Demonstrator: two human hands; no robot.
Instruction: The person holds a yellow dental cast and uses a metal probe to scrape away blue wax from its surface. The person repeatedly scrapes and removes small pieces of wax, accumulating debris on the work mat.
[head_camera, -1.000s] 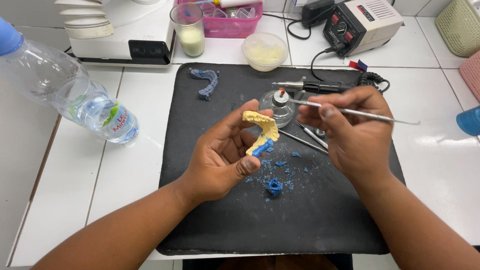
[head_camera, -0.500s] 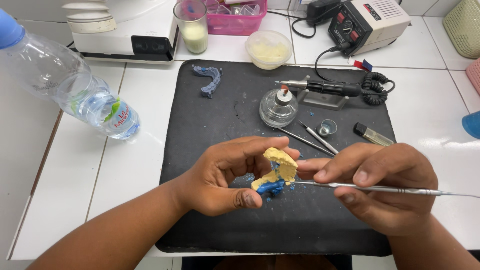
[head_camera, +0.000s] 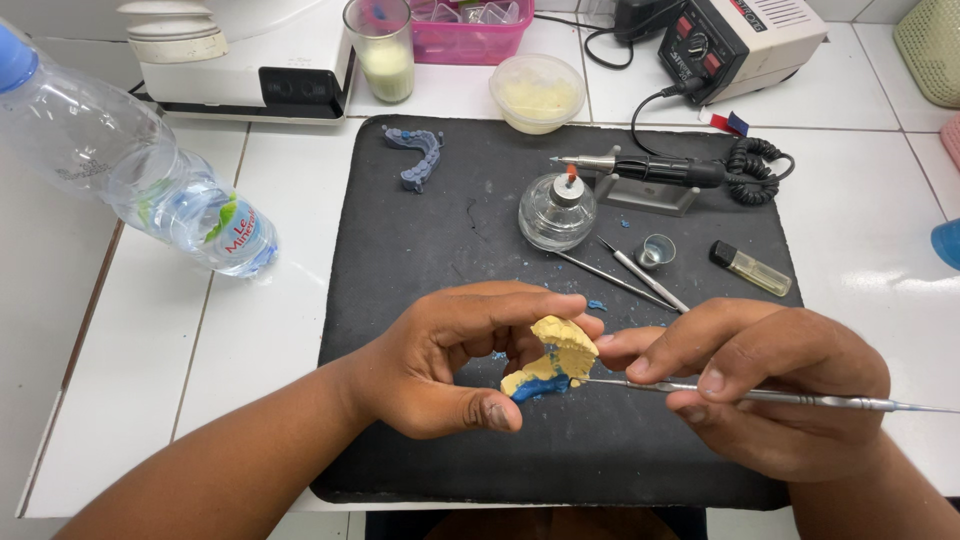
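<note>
My left hand (head_camera: 455, 355) grips a yellow dental cast (head_camera: 558, 352) with blue wax along its lower edge, held above the black mat (head_camera: 440, 250). My right hand (head_camera: 765, 385) pinches a thin metal instrument (head_camera: 760, 396) like a pen, with its tip touching the blue wax on the cast. Both hands hover over the near part of the mat.
On the mat lie a blue-grey dental arch (head_camera: 418, 155), a glass spirit lamp (head_camera: 557, 208), two metal tools (head_camera: 625, 275), a small metal cup (head_camera: 656, 250), a lighter (head_camera: 750, 267) and a handpiece on its stand (head_camera: 655, 172). A plastic water bottle (head_camera: 130, 165) lies at the left. A motor control box (head_camera: 735, 35), bowl (head_camera: 537, 92) and glass (head_camera: 381, 48) stand behind.
Both hands have come lower and nearer to me. The instrument, earlier lifted away to the right, now touches the blue wax on the cast.
</note>
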